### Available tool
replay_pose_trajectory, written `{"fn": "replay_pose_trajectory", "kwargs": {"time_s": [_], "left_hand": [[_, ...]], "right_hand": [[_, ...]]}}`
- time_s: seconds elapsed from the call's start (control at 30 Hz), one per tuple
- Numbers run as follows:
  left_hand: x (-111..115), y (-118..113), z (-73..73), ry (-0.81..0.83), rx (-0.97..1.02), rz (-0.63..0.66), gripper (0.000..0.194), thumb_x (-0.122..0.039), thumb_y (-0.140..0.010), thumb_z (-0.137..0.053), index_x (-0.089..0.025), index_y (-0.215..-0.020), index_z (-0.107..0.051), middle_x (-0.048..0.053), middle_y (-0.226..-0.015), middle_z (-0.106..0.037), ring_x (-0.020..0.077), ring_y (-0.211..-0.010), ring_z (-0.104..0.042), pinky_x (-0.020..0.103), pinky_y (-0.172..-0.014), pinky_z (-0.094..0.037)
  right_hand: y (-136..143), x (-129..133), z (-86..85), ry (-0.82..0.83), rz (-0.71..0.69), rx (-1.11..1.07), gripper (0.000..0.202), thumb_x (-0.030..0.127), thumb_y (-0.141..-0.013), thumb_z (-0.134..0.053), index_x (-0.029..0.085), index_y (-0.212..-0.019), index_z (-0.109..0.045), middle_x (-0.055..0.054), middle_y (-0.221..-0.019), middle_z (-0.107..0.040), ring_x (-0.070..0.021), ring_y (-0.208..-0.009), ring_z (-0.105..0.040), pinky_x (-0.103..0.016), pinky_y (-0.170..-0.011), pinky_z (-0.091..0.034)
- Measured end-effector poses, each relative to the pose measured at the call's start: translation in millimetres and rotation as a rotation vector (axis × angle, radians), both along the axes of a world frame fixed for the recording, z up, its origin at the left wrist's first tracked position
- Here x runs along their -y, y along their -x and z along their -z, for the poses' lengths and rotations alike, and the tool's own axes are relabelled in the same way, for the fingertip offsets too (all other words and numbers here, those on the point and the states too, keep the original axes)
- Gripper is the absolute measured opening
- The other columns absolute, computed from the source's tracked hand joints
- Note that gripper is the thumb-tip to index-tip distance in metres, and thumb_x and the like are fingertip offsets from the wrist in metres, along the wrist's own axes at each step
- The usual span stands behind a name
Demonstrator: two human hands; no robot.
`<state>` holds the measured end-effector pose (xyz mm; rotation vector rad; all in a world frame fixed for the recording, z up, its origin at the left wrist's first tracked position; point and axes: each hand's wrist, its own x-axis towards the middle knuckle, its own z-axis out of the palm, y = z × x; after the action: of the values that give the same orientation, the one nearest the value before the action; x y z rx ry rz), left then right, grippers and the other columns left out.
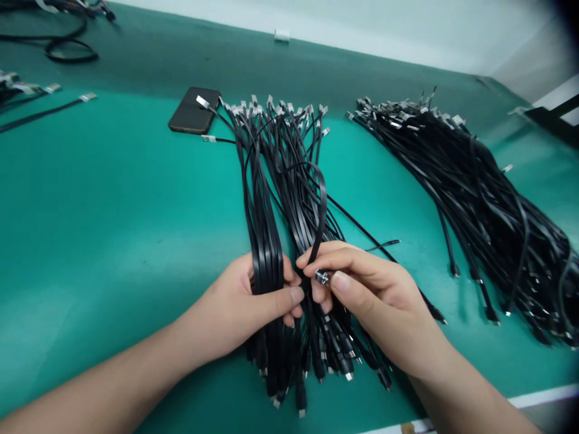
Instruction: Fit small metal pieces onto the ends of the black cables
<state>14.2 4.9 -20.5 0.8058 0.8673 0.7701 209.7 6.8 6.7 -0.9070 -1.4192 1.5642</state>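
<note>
My left hand [253, 301] is closed around a bundle of flat black cables [266, 241], thumb across the front. Beside it, my right hand [375, 295] pinches a small shiny metal piece [322, 276] between thumb and fingers, and a looped black cable [322, 205] runs down to these fingers. A second cable bunch [294, 199] lies just right of the held one, partly under my right hand. Silver plugs [271, 108] top both bunches, and small dark connectors [335, 349] spread out below my hands.
A dark phone [195, 111] lies at the back of the green table [113, 199], under a plug. On the right is a large pile of black cables [479, 187]. More cables [45, 111] lie at the left, and a white object [281, 35] stands at the back edge.
</note>
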Motion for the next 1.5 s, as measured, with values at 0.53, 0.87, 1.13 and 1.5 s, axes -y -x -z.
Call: {"fn": "replay_pose_trajectory", "kwargs": {"time_s": [0.53,0.87,1.13,1.5], "left_hand": [[-1.8,-0.4,-6.1,0.131,0.007,-0.015,0.026,-0.017,-0.074,-0.085,-0.016,-0.079,-0.059,-0.001,-0.058,-0.073,0.0102,-0.051,-0.067,0.019,-0.054,-0.055],[-2.0,-1.2,-5.1,0.180,0.045,-0.081,0.027,-0.019,-0.075,-0.084,-0.017,-0.080,-0.058,0.002,-0.060,-0.078,0.0130,-0.051,-0.072,0.020,-0.054,-0.057],[-1.5,-2.6,-10.0,0.189,0.020,-0.091,0.023,-0.015,-0.074,-0.082,-0.017,-0.076,-0.058,0.002,-0.060,-0.078,0.0125,-0.051,-0.072,0.019,-0.053,-0.056],[-3.6,-3.1,-11.8,0.195,0.012,-0.085,0.022,-0.013,-0.074,-0.080,-0.017,-0.073,-0.059,0.001,-0.060,-0.077,0.0111,-0.050,-0.070,0.018,-0.053,-0.056]], "right_hand": [[-1.6,-0.7,-0.9,-0.183,0.180,0.230,0.010,0.031,-0.099,-0.063,0.024,-0.097,-0.071,-0.011,-0.099,-0.067,-0.0278,-0.113,-0.063,-0.035,-0.069,-0.061],[-5.4,8.1,-3.5,-0.377,0.064,0.718,0.009,0.022,-0.102,-0.055,0.025,-0.107,-0.062,-0.001,-0.086,-0.071,-0.0159,-0.070,-0.066,-0.029,-0.058,-0.050],[0.1,9.7,-3.7,-0.330,0.076,0.746,0.009,0.024,-0.099,-0.060,0.024,-0.095,-0.068,0.002,-0.066,-0.069,-0.0132,-0.050,-0.061,-0.026,-0.043,-0.043],[1.3,9.1,-5.2,-0.305,0.038,0.747,0.011,0.024,-0.099,-0.059,0.025,-0.094,-0.069,0.001,-0.069,-0.072,-0.0142,-0.052,-0.064,-0.026,-0.041,-0.042]]}}
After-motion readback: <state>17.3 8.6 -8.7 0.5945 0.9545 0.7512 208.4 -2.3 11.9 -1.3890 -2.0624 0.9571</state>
